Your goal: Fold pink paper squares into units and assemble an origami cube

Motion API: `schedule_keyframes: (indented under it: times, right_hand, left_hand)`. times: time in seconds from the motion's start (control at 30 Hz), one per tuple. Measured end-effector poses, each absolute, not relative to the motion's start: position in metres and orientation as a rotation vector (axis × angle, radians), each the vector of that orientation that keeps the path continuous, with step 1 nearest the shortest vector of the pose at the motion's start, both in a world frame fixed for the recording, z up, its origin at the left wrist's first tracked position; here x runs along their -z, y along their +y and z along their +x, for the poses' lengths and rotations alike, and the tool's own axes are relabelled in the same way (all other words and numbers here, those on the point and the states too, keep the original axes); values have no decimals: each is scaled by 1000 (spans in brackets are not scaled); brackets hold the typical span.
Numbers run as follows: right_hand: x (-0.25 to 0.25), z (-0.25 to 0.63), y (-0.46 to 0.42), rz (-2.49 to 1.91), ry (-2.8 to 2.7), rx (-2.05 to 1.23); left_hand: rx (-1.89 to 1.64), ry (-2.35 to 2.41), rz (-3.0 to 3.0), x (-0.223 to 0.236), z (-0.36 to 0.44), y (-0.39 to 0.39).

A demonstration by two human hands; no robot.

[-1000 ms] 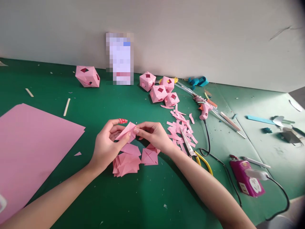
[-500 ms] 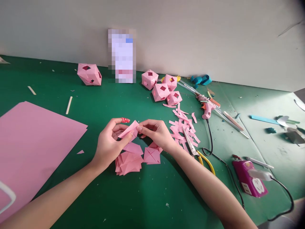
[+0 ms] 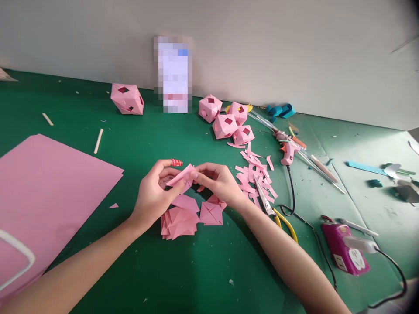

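A small folded piece of pink paper (image 3: 183,178) is pinched between both hands above the table. My left hand (image 3: 154,188), with a red wrap on one fingertip, is closed on its left side, thumb on top. My right hand (image 3: 218,181) grips the right edge between thumb and fingers. Just below lie a pile of pink paper pieces (image 3: 179,223) and a creased pink square (image 3: 211,213). Several folded pink paper shapes with cut openings (image 3: 225,126) sit together behind the hands, and a larger one (image 3: 127,100) stands at the back left.
Pink paper scraps (image 3: 250,176) and yellow-handled scissors (image 3: 269,208) lie right of my hands. Further right are a pink glue gun (image 3: 290,151) with its cord and a purple power socket (image 3: 343,249). Large pink sheets (image 3: 62,187) cover the left. A blurred screen (image 3: 175,74) leans on the wall.
The whole view has shifted slightly, so everything sits a little further right. Both hands keep hold of the folded paper, with hardly any change in their grip.
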State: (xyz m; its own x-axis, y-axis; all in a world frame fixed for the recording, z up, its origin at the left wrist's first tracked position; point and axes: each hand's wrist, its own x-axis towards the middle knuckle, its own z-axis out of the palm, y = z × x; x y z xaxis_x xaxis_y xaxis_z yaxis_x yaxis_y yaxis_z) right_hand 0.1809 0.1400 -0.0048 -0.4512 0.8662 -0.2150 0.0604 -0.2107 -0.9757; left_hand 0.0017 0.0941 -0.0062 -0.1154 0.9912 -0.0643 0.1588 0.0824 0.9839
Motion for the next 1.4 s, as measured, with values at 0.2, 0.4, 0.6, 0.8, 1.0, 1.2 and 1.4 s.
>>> schedule_keyframes:
  times: [0.2,0.4,0.6,0.8,1.0,1.2,1.4]
  right_hand:
    - [11,178,139,-1153,-1388,-1691]
    - [9,175,136,-1179,-1337,-1673]
    - [5,178,138,-1174,-1452,-1691]
    - [7,178,138,-1178,-1494,-1662]
    - [13,177,136,-1203,-1523,-1591]
    - [10,176,137,-1185,-1553,-1608]
    - [7,177,137,-1196,-1736,-1536]
  left_hand:
    - [-1127,1429,1230,10,0,97]
    - [-1093,1418,1211,12,-1,99]
    - [-1127,1417,1119,6,0,99]
    - [-1112,1391,1128,5,-1,99]
    - [-1118,1391,1148,6,-1,98]
    - [-1172,1421,1143,11,-3,100]
    - [-1173,1403,1108,14,-6,101]
